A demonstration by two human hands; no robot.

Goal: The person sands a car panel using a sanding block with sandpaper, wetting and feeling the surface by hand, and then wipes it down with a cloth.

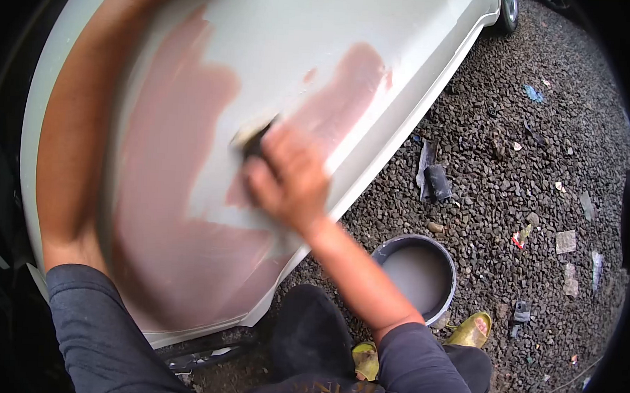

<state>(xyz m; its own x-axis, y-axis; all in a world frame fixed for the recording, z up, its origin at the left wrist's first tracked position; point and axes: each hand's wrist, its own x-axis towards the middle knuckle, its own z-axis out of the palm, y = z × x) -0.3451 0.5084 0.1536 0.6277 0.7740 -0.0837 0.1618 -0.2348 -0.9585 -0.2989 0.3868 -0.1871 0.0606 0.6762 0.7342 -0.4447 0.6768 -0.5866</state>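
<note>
On the car panel (294, 27), the right hand (294, 181) pinches a dark block (255, 143), seemingly rubbing; next stroke would need even pressure. The left hand is out of view.

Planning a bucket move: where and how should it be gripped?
I'd pinch the bucket by its rim on the side away from the person's right forearm, coming from above. The rim is round, open and exposed there, while the forearm crosses the other side in this view. No handle is visible. It holds grey liquid, so a level lift, probably with a second grip opposite.
</note>
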